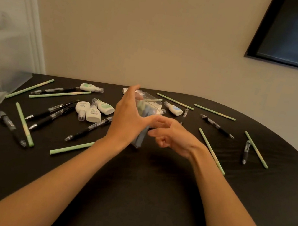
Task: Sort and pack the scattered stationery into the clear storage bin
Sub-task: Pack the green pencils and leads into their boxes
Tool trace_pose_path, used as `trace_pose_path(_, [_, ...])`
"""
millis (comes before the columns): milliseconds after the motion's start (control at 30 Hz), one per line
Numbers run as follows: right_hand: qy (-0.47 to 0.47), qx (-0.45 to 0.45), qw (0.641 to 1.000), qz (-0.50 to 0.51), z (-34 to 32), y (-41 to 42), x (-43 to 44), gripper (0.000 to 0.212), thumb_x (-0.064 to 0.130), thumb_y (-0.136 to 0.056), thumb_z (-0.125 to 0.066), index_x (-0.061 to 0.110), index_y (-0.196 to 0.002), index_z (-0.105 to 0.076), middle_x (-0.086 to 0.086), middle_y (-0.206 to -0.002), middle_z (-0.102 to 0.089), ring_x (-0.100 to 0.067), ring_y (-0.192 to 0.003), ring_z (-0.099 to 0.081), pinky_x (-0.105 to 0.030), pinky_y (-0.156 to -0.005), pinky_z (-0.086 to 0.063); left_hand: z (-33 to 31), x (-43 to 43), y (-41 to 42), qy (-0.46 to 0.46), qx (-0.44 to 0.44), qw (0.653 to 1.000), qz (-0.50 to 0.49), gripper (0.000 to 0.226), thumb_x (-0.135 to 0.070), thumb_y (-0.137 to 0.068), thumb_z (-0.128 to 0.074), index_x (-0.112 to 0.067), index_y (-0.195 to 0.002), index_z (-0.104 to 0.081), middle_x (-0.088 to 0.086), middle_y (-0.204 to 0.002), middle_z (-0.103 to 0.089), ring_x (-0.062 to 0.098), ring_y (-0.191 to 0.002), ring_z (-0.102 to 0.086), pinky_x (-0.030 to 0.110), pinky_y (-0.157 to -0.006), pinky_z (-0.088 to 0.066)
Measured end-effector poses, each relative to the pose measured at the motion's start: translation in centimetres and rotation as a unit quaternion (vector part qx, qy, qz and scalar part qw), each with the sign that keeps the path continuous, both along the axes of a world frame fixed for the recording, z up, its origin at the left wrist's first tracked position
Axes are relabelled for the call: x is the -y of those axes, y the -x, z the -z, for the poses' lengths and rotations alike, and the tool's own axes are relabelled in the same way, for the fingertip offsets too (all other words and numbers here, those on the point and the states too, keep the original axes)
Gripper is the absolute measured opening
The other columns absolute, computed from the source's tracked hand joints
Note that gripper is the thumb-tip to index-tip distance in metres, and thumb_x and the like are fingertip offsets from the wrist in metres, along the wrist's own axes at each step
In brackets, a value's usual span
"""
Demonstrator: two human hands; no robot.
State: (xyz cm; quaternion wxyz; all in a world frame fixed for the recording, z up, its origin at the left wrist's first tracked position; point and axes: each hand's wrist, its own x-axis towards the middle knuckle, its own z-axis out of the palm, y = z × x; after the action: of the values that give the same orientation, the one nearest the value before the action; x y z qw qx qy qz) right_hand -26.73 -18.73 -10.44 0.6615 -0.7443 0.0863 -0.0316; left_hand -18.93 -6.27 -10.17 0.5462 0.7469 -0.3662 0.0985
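Translucent plastic first, at far left: large clear storage bin (3, 78), blurred, parked at the left edge of the black cloth-covered table (130, 198), apparently with pale boxes already inside, likely kept to the side to leave the middle free for sorting. Just right of it, loose on the cloth and not yet packed: long pale green pencils (60, 95), black click pens (46, 114) with clear barrels, squat white correction-fluid bottles (93, 114) with green labels, crossing and touching in places, lying at all angles. At centre, left hand (130, 115), wrapped on a small clear plastic box (149, 103): thumb across the near side, fingers up the far side, box tilted, probably for steadying during filling; whether clear of the cloth, hard to tell. Shows blue and green pieces inside, kind not readable. Immediately right, right hand (173, 136), fingers half curled, tips close to the box and to the left thumb; too smeared to tell whether pinching something, touching the box, or holding nothing. Probably feeding or tidying the contents. Farther right, well apart from the bin: one white bottle with a blue label (173, 108), further green pencils and black pens, spread toward the table's rounded edge, all awaiting collection. Reads as an early stage, with most stationery outside the bin.
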Motion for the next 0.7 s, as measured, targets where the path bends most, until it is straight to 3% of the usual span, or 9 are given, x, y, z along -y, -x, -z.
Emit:
trace_pose_path(67, [0.043, -0.007, 0.999, -0.002, 0.2, -0.1, -0.4, 0.028, -0.002, -0.084, -0.061, 0.019, -0.101, -0.058, -0.001, -0.109, -0.063, -0.007, -0.047, -0.05, -0.015, -0.043, -0.037, 0.3, 0.0, 0.5, 0.014, -0.013, 1.0, 0.0, 0.086, -0.033, -0.069, -0.08, -0.017, -0.138, -0.03, 0.002, -0.128, -0.049, 0.014, -0.12, -0.045, 0.019, -0.09, -0.036])
trace_pose_path(133, [0.047, 0.02, 0.999, 0.008, 0.3, -0.2, -0.9, 0.02, 0.0, -0.084, -0.061, 0.017, -0.096, -0.059, 0.001, -0.097, -0.067, -0.009, -0.047, -0.056, -0.016, -0.042, -0.042, 0.4, -0.2, 0.9, 0.034, -0.024, 0.999, -0.003, 0.084, -0.032, -0.068, -0.081, -0.017, -0.134, -0.032, 0.001, -0.124, -0.049, 0.012, -0.117, -0.046, 0.016, -0.089, -0.037])
trace_pose_path(267, [-0.023, 0.1, 0.994, 0.041, 0.4, -0.1, -0.7, 0.017, 0.005, -0.09, -0.055, 0.018, -0.099, -0.061, 0.0, -0.082, -0.07, -0.011, -0.049, -0.062, -0.017, -0.046, -0.049, 0.3, -0.4, 1.3, 0.111, -0.039, 0.993, 0.005, 0.059, -0.028, -0.072, -0.078, -0.016, -0.116, -0.041, -0.008, -0.103, -0.051, 0.006, -0.1, -0.053, 0.01, -0.08, -0.043])
trace_pose_path(500, [-0.123, 0.138, 0.98, 0.069, 0.5, -0.3, 0.1, 0.031, 0.011, -0.097, -0.039, 0.009, -0.121, -0.058, -0.01, -0.1, -0.067, -0.014, -0.056, -0.061, -0.019, -0.054, -0.053, 1.1, -0.6, 0.9, 0.126, 0.005, 0.992, 0.021, 0.013, -0.006, -0.086, -0.063, -0.01, -0.096, -0.057, -0.006, -0.09, -0.06, -0.007, -0.082, -0.059, 0.003, -0.075, -0.046])
trace_pose_path(600, [-0.202, 0.138, 0.967, 0.074, 0.4, -0.3, 0.0, 0.039, 0.015, -0.097, -0.028, 0.003, -0.122, -0.056, -0.016, -0.107, -0.065, -0.016, -0.051, -0.059, -0.02, -0.05, -0.05, 1.3, -0.5, 0.3, 0.115, 0.029, 0.993, 0.02, 0.008, -0.005, -0.086, -0.062, -0.007, -0.094, -0.062, -0.004, -0.087, -0.062, -0.001, -0.082, -0.061, 0.005, -0.075, -0.047])
trace_pose_path(700, [-0.18, 0.139, 0.967, 0.111, 0.2, -0.6, -0.2, 0.032, 0.024, -0.099, -0.037, 0.01, -0.114, -0.062, -0.013, -0.1, -0.066, -0.01, -0.044, -0.053, -0.016, -0.043, -0.045, 1.2, -0.5, 0.1, 0.108, 0.025, 0.993, 0.032, 0.007, -0.005, -0.086, -0.063, -0.011, -0.088, -0.064, -0.006, -0.084, -0.063, -0.001, -0.082, -0.062, 0.007, -0.075, -0.048])
